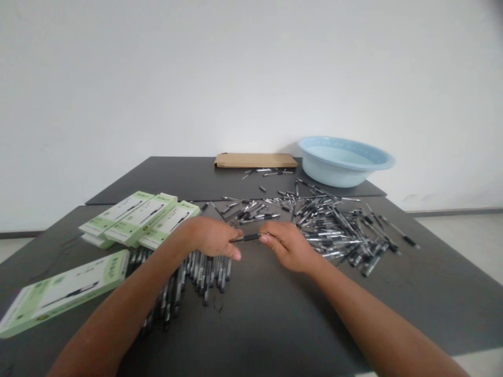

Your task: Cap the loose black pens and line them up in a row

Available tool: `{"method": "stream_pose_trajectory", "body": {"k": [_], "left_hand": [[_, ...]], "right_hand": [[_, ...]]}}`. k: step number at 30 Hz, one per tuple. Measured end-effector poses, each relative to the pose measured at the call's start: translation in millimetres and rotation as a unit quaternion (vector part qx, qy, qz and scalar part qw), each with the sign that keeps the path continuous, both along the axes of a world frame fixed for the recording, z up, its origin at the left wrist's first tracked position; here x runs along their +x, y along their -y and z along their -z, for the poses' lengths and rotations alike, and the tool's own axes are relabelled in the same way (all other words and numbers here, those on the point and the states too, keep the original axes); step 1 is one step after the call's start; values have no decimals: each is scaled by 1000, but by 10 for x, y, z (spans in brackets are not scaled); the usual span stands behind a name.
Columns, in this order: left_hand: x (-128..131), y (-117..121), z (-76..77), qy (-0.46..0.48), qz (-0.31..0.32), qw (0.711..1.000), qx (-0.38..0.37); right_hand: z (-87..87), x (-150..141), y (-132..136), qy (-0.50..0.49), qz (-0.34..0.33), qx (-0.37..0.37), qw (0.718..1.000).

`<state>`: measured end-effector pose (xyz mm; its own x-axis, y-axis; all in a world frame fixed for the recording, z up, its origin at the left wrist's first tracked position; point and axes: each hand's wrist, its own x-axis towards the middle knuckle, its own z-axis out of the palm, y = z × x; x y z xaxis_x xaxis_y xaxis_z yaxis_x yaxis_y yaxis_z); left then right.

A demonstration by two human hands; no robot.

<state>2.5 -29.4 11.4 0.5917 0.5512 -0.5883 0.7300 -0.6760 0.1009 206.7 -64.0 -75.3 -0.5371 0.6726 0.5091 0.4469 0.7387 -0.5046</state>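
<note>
A pen with a black grip (250, 237) is held level above the middle of the table, between my two hands. The fingers and thumb of my left hand (212, 236) close on its left end. Its right end sits in the pinch of my right hand (287, 244). Under and beside my left forearm lies a bunch of pens (206, 275), side by side and partly hidden by the arm. To the right of my right hand spreads a loose heap of pens and pen parts (334, 225), pointing many ways.
Green and white pen boxes (141, 215) are stacked at the left, with another such box (70, 290) nearer me. A light blue basin (341, 167) stands at the back right, beside a flat brown cardboard piece (255, 161). Behind the dark table (251, 324) is a white wall.
</note>
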Motion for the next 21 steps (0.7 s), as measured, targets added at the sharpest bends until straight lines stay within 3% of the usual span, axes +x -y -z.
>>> {"method": "stream_pose_trajectory", "body": {"k": [8, 12, 15, 21], "left_hand": [[-172, -20, -54, 22, -9, 1000, 5], [-225, 4, -107, 13, -30, 999, 29], [-146, 55, -121, -3, -21, 1000, 10], [-23, 111, -68, 11, -11, 1000, -11]], "right_hand": [[76, 61, -92, -61, 0, -60, 996], [137, 145, -194, -165, 26, -104, 980], [153, 135, -231, -278, 32, -167, 945], [144, -16, -224, -445, 41, -299, 843]]}}
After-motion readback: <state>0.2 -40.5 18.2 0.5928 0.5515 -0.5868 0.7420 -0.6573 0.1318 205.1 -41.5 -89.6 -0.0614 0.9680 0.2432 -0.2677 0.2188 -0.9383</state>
